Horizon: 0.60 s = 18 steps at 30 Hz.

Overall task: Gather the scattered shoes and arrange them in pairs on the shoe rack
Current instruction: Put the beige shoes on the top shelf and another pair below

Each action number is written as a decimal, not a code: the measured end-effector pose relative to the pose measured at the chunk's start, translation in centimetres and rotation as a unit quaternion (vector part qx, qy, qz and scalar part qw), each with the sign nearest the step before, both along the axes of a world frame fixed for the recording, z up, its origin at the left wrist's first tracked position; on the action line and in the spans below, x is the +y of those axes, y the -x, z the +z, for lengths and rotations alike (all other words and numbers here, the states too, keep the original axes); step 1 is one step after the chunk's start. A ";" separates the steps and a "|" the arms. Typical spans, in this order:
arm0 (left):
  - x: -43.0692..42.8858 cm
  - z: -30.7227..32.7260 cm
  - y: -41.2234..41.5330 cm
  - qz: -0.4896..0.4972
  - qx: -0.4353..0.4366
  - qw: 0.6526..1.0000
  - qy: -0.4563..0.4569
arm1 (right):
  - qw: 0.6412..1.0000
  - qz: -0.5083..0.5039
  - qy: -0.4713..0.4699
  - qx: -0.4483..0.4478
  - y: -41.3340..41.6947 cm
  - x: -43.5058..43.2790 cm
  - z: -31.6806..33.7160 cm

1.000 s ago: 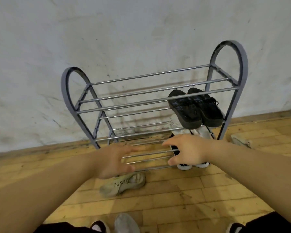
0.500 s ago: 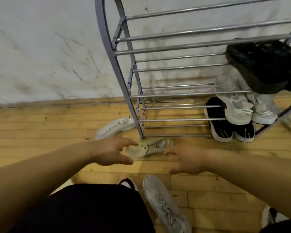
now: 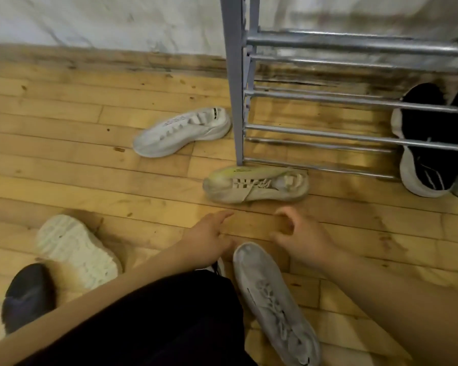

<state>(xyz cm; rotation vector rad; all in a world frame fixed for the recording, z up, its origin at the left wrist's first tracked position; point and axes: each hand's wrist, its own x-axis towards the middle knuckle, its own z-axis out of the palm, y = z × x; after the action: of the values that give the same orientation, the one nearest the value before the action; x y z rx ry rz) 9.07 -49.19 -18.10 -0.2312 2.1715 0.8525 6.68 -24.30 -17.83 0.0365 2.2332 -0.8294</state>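
Observation:
A beige and yellow sneaker [image 3: 257, 184] lies on its side on the wooden floor, right in front of the grey metal shoe rack [image 3: 236, 83]. My left hand [image 3: 209, 240] and my right hand [image 3: 299, 233] hover just below it, both empty with fingers apart and loosely curled. A white sneaker [image 3: 183, 132] lies left of the rack's leg. A grey sneaker [image 3: 273, 299] lies under my hands. A black and white pair [image 3: 428, 143] rests on the rack's lowest rails at right.
A cream shoe lies sole-up [image 3: 77, 250] at the lower left, beside a dark shoe [image 3: 27, 295]. My dark-clothed leg [image 3: 156, 326] fills the bottom centre. The white wall [image 3: 103, 19] and a wooden baseboard [image 3: 117, 59] run behind the rack.
My view has dropped and swung left toward the floor. Both hands came down from the rack's lower rails to just short of the beige sneaker.

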 end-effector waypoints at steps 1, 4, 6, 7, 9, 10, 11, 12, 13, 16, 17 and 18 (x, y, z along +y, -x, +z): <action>-0.2 -0.3 0.0 0.051 0.018 0.999 -0.002 | 0.999 -0.022 -0.015 0.035 0.6 0.0 -0.2; -0.7 -1.1 0.4 0.151 0.047 0.987 0.000 | 0.990 -0.092 -0.066 0.085 1.9 -0.1 -0.8; -1.2 -1.4 1.4 0.192 0.057 0.980 -0.004 | 0.981 -0.143 -0.085 0.099 2.8 -0.3 -1.0; -1.5 -1.6 2.0 0.211 0.062 0.975 -0.014 | 0.977 -0.167 -0.079 0.104 3.3 -0.4 -1.0; -1.8 -1.8 3.1 0.236 0.070 0.968 -0.042 | 0.975 -0.192 -0.047 0.099 4.3 -0.5 -1.1; -1.8 -1.7 3.5 0.245 0.070 0.965 -0.059 | 0.976 -0.195 -0.029 0.091 4.7 -0.5 -1.1; -1.7 -1.5 3.9 0.248 0.068 0.963 -0.074 | 0.976 -0.201 -0.014 0.083 4.9 -0.6 -1.2; -1.7 -1.4 4.1 0.253 0.070 0.961 -0.082 | 0.975 -0.210 -0.001 0.079 5.1 -0.5 -1.3; -1.7 -1.3 4.2 0.259 0.079 0.959 -0.082 | 0.973 -0.218 0.011 0.078 5.1 -0.4 -1.3; -2.1 -0.7 3.5 0.288 0.103 0.950 -0.070 | 0.972 -0.224 0.039 0.062 4.8 -0.5 -0.6; -2.5 -0.4 3.0 0.300 0.108 0.945 -0.066 | 0.972 -0.224 0.047 0.057 4.7 -0.6 -0.2; -2.9 -0.3 2.4 0.314 0.111 0.941 -0.063 | 0.972 -0.219 0.059 0.054 4.6 -0.9 0.4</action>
<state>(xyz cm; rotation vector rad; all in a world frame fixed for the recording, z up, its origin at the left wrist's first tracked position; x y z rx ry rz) 6.63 -52.13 -18.43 -0.8296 2.2619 1.4235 2.12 -25.18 -17.43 0.4517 2.3070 -1.2221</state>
